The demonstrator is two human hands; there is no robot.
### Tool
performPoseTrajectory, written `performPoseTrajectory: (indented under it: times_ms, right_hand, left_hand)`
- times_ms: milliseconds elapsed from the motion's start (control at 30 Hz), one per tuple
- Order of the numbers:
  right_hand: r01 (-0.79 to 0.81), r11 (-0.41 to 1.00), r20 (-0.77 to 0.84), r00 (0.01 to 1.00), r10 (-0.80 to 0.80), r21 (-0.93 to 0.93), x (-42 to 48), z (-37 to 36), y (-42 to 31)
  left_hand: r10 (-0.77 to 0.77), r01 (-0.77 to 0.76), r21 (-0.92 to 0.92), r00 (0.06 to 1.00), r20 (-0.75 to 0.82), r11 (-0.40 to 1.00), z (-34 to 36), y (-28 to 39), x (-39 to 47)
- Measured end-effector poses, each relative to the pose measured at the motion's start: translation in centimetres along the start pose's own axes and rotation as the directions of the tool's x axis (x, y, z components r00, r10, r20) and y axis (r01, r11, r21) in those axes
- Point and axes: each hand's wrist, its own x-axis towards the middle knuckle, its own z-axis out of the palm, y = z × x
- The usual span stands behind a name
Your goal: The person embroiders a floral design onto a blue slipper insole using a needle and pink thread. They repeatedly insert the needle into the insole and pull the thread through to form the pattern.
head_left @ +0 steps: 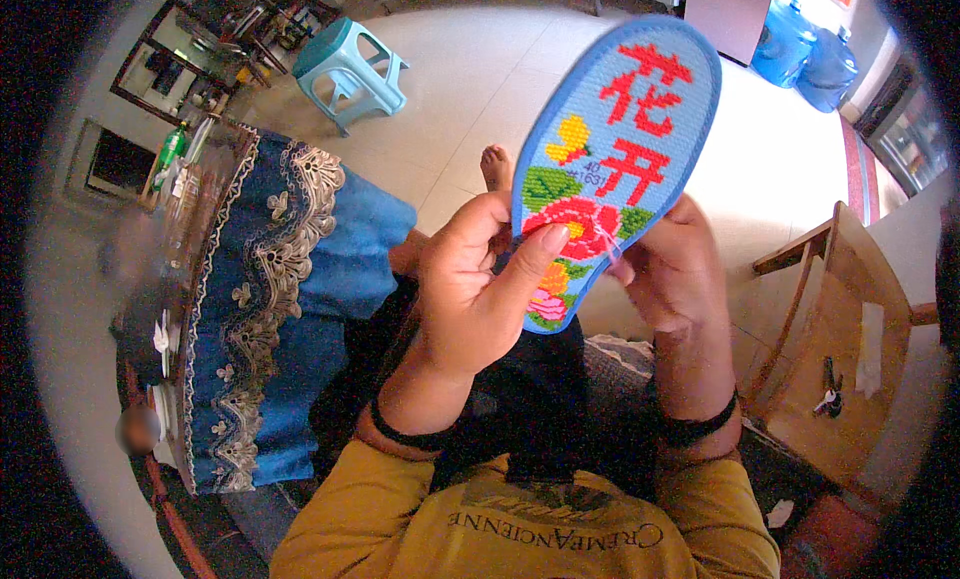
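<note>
An embroidered cross-stitch insole, light blue with a darker blue border, is held up before me. It bears red stitched characters, a yellow motif, green leaves and red, orange and pink flowers. My left hand grips its left edge, the thumb lying on top beside the red flower. At the right edge, my right hand has bent fingers close to a pale pink thread that runs from the flower. The fingertips of my right hand are partly hidden and blurred; a needle cannot be made out.
A table with a blue lace-trimmed cloth stands at the left, a green bottle on it. Beyond is a light blue plastic stool. A wooden chair with keys is at the right; large blue water bottles stand at the back right.
</note>
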Motion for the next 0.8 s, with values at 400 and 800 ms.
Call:
performPoseTrajectory:
  times_ms: [400, 800]
  right_hand:
    - [-0.112, 0.759, 0.042, 0.993, 0.112, 0.641, 1.2, -0.5, 0.6]
    - [0.535, 0.71, -0.459, 0.826, -0.326, 0.459, 1.9, -14.1, -7.2]
  left_hand:
    - [-0.054, 0.055, -0.255, 0.998, 0.011, 0.965, -0.2, -0.2, -0.2]
    - [-0.038, 0.073, -0.924, 0.997, 0.063, 0.374, -17.4, 3.7, 2.2]
